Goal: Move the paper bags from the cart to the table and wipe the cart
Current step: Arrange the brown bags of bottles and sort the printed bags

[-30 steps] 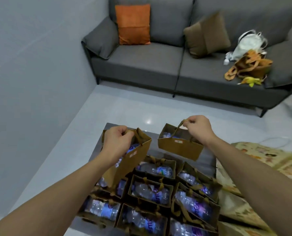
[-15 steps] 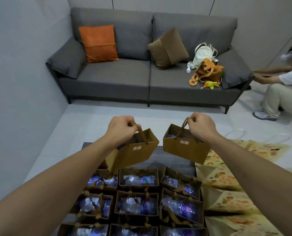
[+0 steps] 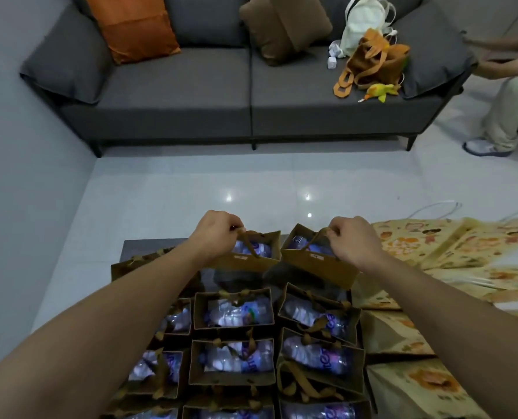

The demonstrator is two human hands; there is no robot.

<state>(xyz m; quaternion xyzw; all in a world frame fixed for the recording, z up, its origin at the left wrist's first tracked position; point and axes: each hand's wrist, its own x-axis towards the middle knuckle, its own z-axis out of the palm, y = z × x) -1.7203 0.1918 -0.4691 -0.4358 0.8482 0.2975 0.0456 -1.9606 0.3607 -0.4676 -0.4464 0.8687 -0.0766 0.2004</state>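
My left hand point(image 3: 213, 234) grips the ribbon handle of a small brown paper bag point(image 3: 253, 261) with water bottles inside. My right hand point(image 3: 353, 241) grips the handle of a second brown paper bag point(image 3: 318, 264) of the same kind. Both bags hang side by side, nearly touching, above the far end of a dark flat surface point(image 3: 136, 246). Below and nearer to me, several more brown bags point(image 3: 233, 309) with bottles stand packed in rows on that surface.
Flat printed yellow paper bags point(image 3: 451, 252) lie spread at the right. A grey sofa point(image 3: 191, 86) with cushions, a white backpack and an orange bag stands beyond the white tiled floor. A crouching person point(image 3: 505, 110) is at the far right. A grey wall runs along the left.
The two held bags have come closer together and sit lower over the far rows. The camera has tilted, showing more of the floor and the sofa.
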